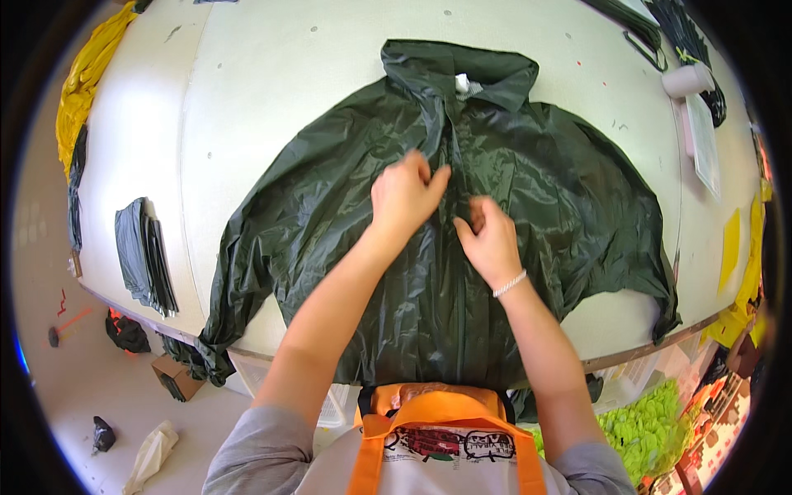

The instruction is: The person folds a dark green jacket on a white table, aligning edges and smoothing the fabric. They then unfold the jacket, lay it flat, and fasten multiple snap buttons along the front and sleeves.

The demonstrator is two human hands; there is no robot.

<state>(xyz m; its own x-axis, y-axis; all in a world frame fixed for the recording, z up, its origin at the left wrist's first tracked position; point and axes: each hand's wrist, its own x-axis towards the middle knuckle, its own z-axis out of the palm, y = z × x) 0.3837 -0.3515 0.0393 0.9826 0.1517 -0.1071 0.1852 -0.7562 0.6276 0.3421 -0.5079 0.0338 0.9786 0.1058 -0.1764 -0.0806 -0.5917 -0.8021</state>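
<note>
A dark green rain jacket [388, 272] lies spread front side up on the pale table, its collar [433, 70] at the far side and its sleeves out to both sides. My left hand [404, 194] is over the upper front, just left of the placket. Its fingers are bent and a little blurred, with the thumb apart from them. Lower down, my right hand [492, 239] is at the right edge of the placket, thumb and forefinger curved with a gap between. A white label [464, 84] shows inside the neck. The fingertips partly hide the placket.
Folded dark green pieces [142, 257] lie at the left of the table [247, 49]. Yellow material [87, 82] hangs over its far left edge. At the right are a white cup-like roll [688, 81] and papers [701, 148]. Bright green material [643, 429] sits below the table edge.
</note>
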